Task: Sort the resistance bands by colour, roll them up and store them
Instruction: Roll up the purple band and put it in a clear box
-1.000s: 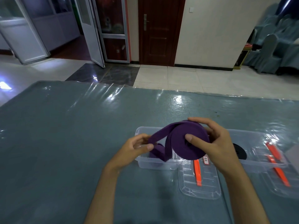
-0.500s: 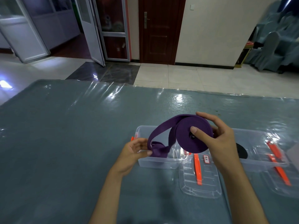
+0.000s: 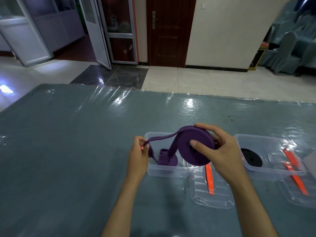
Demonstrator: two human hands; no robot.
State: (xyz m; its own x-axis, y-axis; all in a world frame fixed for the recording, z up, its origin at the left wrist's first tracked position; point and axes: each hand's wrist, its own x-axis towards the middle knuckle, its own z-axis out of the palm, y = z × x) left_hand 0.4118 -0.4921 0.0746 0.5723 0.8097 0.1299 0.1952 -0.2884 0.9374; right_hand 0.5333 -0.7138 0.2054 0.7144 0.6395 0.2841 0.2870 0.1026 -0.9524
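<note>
Both hands work above the clear bin: the right hand grips the purple band roll; the left hand pinches its loose tail, which droops into the bin.

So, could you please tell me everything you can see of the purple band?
The purple band is a flat, woven-looking strap, mostly wound into a thick disc with a small dark hole at its centre. The right hand holds the disc upright above the left clear box, thumb on its face and fingers over the rim. A loose tail runs off the top to the left hand, which pinches it, then drops into the box, where it lies bunched beside what looks like another purple roll.
</note>
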